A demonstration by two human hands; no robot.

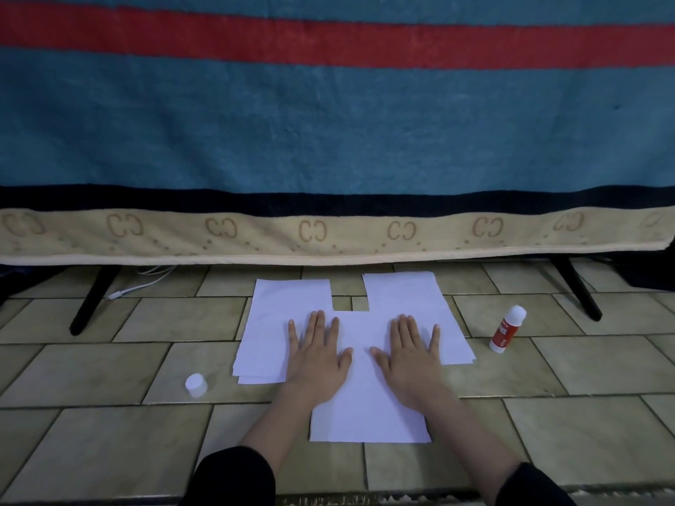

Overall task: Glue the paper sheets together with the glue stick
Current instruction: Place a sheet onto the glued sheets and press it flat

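White paper sheets lie on the tiled floor. A middle sheet (369,414) overlaps a left stack (266,323) and a right stack (412,297). My left hand (316,356) rests flat, palm down, across the seam between the left stack and the middle sheet. On the middle sheet near the right stack, my right hand (411,356) lies flat with its fingers spread. Neither hand holds anything. A red and white glue stick (507,328) lies uncapped on the floor to the right of the papers. Its white cap (196,384) stands to the left of them.
A blue, red and beige blanket (328,140) hangs over a frame just behind the papers. Black frame legs stand at the left (93,297) and right (579,290). A white cable (142,281) lies under the blanket at the left.
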